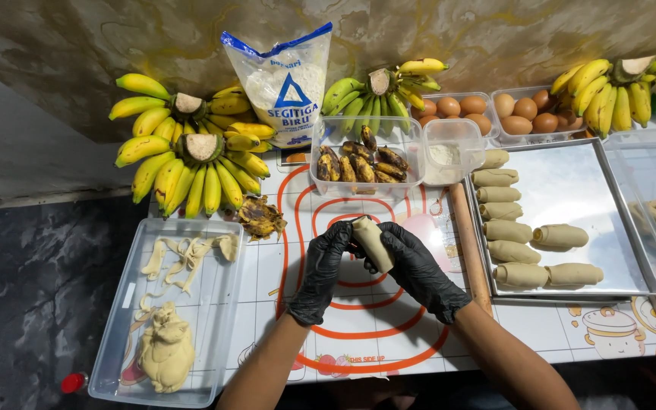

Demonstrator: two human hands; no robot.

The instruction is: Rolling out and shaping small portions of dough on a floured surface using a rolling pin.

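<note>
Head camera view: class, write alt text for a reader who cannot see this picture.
Two black-gloved hands, left hand and right hand, hold a dough roll above a baking mat. A metal tray of finished rolls lies to the right, banana bunches and eggs behind, and a clear tray of dough scraps to the left.

I see the dough roll mid-frame; right, a tray of rolls; left, a tub holding, probably, dough scraps.

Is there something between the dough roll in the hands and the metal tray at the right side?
Yes. The wooden rolling pin lies along the tray's left edge, between it and the dough roll.
</note>
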